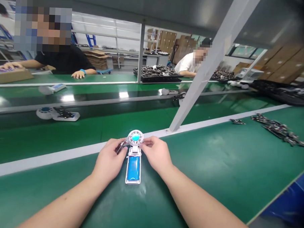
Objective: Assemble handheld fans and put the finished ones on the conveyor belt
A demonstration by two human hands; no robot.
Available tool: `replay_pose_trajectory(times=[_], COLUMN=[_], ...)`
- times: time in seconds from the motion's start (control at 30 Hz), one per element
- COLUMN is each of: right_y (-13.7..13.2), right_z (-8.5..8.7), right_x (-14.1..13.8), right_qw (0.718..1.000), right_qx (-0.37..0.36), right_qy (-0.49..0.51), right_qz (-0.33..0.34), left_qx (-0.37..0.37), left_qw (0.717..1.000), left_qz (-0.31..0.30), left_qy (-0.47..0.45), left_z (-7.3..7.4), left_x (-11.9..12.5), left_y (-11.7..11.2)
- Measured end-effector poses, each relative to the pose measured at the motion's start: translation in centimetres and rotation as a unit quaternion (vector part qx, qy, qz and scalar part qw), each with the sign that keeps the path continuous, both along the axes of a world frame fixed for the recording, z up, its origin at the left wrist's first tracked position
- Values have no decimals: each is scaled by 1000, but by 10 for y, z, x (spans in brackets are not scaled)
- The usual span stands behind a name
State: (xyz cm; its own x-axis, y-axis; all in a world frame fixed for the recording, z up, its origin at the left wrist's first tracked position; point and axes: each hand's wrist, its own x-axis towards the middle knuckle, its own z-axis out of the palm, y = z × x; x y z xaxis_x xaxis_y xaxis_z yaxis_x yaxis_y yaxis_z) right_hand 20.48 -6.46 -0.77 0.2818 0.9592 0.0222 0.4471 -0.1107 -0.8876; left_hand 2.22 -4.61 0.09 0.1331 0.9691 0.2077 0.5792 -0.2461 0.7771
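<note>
A small white unit lies on the green bench mat (210,170) in front of me. Its round fan-like head (136,137) has a turquoise centre and joins a white frame holding a blue flat battery pack (133,168). My left hand (109,162) pinches a small dark strip (120,147), a circuit board or tool, I cannot tell which, at the head's left side. My right hand (156,154) grips the head's right rim with its fingertips. The hands hide part of the head's underside.
A grey steel post (201,75) rises behind the unit. Loose dark circuit boards (279,129) lie at right. Similar white units (57,114) ride a belt beyond the white bench edge. Co-workers sit across, with trays of dark parts (157,74). Something blue (286,204) lies at lower right.
</note>
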Motion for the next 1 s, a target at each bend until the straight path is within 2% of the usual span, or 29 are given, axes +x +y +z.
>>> replay_pose_trajectory(times=[0.17,0.3,0.43,0.53,0.6,0.67,0.9,1.0], right_y=[-4,-8,-5,-1,0,0,-6,-9], right_z=[4,9,10,11,12,12,8,8], right_x=[-5,-7,-2,7,10,10,-9,-16], right_qw=[999,997,986,971,965,967,993,993], right_qx=[-40,-13,67,86,84,84,58,79], right_qy=[-27,-51,-37,-31,-35,-36,14,10], right_qz=[14,54,148,221,247,236,99,85], left_qx=[-52,-104,-107,-140,-156,-145,-22,26], left_qw=[993,985,981,974,973,978,998,998], left_qz=[19,5,3,-18,-37,-46,-21,-35], left_qy=[-107,-140,-162,-179,-164,-140,-54,-40], left_z=[-1,1,1,2,3,4,4,3], left_x=[2,7,7,4,3,2,3,5], left_y=[-4,-13,-13,-8,-6,-6,-10,-12])
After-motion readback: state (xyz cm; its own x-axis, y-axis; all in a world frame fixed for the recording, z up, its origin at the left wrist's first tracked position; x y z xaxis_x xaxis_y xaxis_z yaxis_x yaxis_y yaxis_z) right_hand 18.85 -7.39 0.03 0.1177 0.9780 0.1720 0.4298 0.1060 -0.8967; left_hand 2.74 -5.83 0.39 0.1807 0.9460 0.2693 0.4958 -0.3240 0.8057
